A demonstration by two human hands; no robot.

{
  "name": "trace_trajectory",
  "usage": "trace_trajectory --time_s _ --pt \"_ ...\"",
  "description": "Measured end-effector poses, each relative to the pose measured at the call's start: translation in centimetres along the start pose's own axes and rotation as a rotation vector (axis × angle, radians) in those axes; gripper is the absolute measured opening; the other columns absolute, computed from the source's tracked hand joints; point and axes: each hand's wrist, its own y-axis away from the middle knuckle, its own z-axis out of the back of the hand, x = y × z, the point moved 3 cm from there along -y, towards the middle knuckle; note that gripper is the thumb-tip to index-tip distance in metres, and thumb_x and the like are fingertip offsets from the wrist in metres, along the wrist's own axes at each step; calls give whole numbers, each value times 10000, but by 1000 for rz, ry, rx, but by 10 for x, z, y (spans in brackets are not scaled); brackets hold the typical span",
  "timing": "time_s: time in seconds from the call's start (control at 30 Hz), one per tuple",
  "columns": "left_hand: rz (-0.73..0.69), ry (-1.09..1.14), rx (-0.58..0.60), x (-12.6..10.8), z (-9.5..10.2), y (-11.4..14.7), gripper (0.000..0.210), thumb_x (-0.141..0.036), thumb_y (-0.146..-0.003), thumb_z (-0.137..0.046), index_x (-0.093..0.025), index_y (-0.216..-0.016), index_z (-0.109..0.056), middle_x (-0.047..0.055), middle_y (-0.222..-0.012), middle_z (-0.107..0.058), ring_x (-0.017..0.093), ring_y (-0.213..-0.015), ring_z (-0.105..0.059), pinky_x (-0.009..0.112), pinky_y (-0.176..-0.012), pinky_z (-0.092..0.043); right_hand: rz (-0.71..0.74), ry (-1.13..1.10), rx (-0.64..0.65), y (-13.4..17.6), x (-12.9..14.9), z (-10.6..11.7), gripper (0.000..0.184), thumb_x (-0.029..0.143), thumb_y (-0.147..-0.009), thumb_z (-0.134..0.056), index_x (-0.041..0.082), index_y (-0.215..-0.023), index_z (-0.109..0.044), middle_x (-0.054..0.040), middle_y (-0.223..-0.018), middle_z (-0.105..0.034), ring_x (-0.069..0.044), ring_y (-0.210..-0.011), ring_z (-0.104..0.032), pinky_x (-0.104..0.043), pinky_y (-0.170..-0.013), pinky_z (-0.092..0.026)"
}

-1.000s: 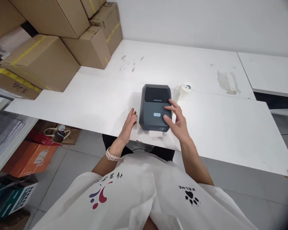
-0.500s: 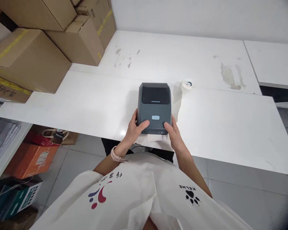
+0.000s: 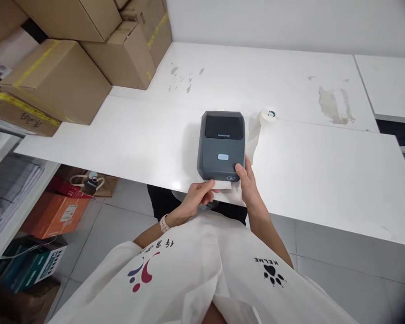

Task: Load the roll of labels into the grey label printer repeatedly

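A dark grey label printer (image 3: pixel 222 148) with a black top window and a pale button stands on the white table (image 3: pixel 148 139) near its front edge. White label paper (image 3: pixel 222 185) sticks out from under its front. My left hand (image 3: pixel 197 198) is closed at the left end of this paper, thumb against the curled fingers, just in front of the printer. With thumb on top and fingers down the side, my right hand (image 3: pixel 248 182) grips the printer's front right corner. Behind the printer's right side, a paper roll (image 3: pixel 267 115) trails a strip towards it.
Cardboard boxes (image 3: pixel 64 81) are stacked at the table's left end. Below on the left are a shelf (image 3: pixel 27 180), an orange box (image 3: pixel 54 213) and a green box (image 3: pixel 37 267) on the tiled floor. A wall rises behind the table.
My left hand has let go of the printer's left side and come down to the paper at its front. My right hand stays on the printer. The view has shifted slightly.
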Motion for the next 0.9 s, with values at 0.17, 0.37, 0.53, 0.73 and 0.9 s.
trace_trajectory --time_s 0.17,0.37,0.53,0.73,0.9 --pt "28 114 17 -9 -10 -12 466 -609 -748 -769 -195 -605 -611 -41 -484 -510 71 -450 -349 269 -482 -272 15 6 5 0 1 -1 720 638 -960 -570 306 -1580 -414 -94 -1619 -505 -303 -1488 -491 -547 -1224 -430" --pt "-63 -221 91 -16 7 -9 430 -548 -838 -690 -189 -603 -661 15 -578 -663 102 -499 -478 263 -523 -367 437 506 -266 15 40 -5 611 441 -977 -594 344 -1557 -430 -99 -1514 -588 -344 -1545 -378 -633 -1240 -347" --pt "-176 -606 52 -32 54 -4 408 -500 -895 -642 -215 -610 -710 -7 -543 -621 124 -523 -490 275 -539 -345 671 826 -100 19 56 -26 514 327 -979 -579 350 -1483 -480 -42 -1197 -778 -327 -1295 -639 -599 -1242 -280" --pt "-457 -369 -472 -54 70 -4 421 -573 -984 -543 -270 -1184 -755 61 -1291 -759 250 -1196 -687 372 -987 -540 664 842 -121 19 52 -30 417 345 -982 -588 366 -1395 -535 -18 -1123 -791 -304 -1157 -707 -611 -1214 -275" --pt "-468 -231 -191 -58 34 -10 662 -630 -1033 -403 -309 -1612 -405 13 -1747 -322 251 -1628 -288 421 -1330 -283 570 556 -186 29 46 -15 574 408 -1009 -525 342 -1559 -376 -121 -1562 -523 -344 -1486 -477 -612 -1167 -451"
